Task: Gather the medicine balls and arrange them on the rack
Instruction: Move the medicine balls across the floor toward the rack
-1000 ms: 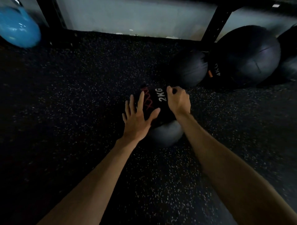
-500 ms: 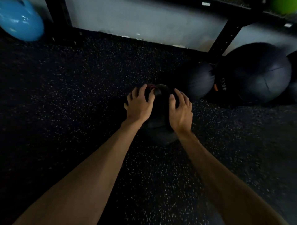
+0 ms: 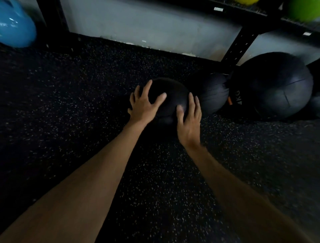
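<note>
Dim throughout, smeared toward the edges. Hard to read on the small black ball (image 3: 174, 92): just a plain dark mass, underside lost in shadow, so cannot tell resting on the floor (image 3: 69, 124) from lifted just clear of it. Clasped from both sides: by the left grip (image 3: 145, 105), spread and curved over the upper left with the thumb laid across the crown; by the right grip (image 3: 189, 121), wrapped along the right flank, thumb pressed on the near face, fingertips partly out of sight round the far side. Sitting mid-frame, just beside a dark grey ball (image 3: 213, 92); touching or narrowly apart, cannot tell.

Counting the dark balls low by the rack: three for certain (the clasped one, the grey one, and a large ball (image 3: 273, 86) stamped roughly "4KG"), plus a sliver of a fourth round shape (image 3: 316, 104) cut off at the right edge. Behind the grey and large pair, one black perforated rack upright (image 3: 240, 45); far left, a second upright (image 3: 52, 24). Up on the rack shelf (image 3: 256, 12), sliced by the top edge: one green ball (image 3: 304, 8) and a scrap of something yellow (image 3: 245, 1), too little showing to name. Top left, one glossy blue object (image 3: 15, 26), rounded, partly cropped, kind unclear. Two bare forearms (image 3: 97, 182) reaching in from below.
</note>
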The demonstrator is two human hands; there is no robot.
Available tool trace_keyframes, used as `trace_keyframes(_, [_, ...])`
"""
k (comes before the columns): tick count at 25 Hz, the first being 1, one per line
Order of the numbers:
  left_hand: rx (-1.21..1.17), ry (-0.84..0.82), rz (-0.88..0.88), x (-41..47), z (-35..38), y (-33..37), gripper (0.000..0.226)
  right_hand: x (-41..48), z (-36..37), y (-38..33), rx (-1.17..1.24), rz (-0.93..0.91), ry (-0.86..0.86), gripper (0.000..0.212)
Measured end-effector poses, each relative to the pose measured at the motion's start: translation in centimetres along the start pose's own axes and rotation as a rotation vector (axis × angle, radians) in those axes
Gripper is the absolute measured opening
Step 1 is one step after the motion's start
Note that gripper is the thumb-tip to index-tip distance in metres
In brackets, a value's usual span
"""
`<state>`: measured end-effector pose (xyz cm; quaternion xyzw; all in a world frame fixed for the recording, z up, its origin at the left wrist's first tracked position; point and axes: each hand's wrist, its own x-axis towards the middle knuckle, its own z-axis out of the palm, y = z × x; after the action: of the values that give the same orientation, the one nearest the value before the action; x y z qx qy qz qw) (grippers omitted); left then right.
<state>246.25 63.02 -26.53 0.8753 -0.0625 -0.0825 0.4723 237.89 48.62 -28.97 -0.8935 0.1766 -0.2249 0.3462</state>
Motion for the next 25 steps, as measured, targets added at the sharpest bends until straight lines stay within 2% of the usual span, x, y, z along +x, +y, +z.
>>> trace_keyframes(4, [-0.069, 0.034, -0.071, 3.1, -1.3, 0.7, 0.073, 1.7, 1.7, -0.5, -0.041, 0.010, -0.017, 0.067])
trace_keyframes(6, [-0.031, 0.038, 0.014, 2.3, -1.0, -0.8, 0.080, 4.9, 2.5, -1.4, -0.080, 0.053, -0.033, 0.066])
trace_keyframes(8, [0.075, -0.004, 0.171, 0.9, 0.0, -2.2, 0.089, 8.6, 2.8, -2.0, -0.076, 0.129, -0.085, 0.065])
trace_keyframes(11, [0.185, 0.048, 0.270, 1.8, 0.3, -2.9, 0.087, 11.8, 3.0, -2.7, -0.217, 0.099, -0.190, 0.058])
trace_keyframes(13, [0.220, 0.059, 0.255, 3.7, 0.0, -2.5, 0.084, 11.3, 3.4, -2.7, -0.213, 0.079, -0.189, 0.058])
trace_keyframes(17, [0.247, 0.001, 0.137, 8.5, -0.9, -0.4, 0.081, 8.6, 4.4, -2.0, -0.226, -0.068, -0.199, 0.072])
trace_keyframes(22, [0.277, -0.042, 0.057, 12.3, -0.4, 2.2, 0.082, 13.4, 5.4, -2.5, -0.189, 0.048, -0.170, 0.067])
trace_keyframes(25, [0.276, -0.036, 0.134, 11.9, 0.1, 1.2, 0.080, 16.0, 5.8, -2.4, -0.210, 0.099, -0.198, 0.066])
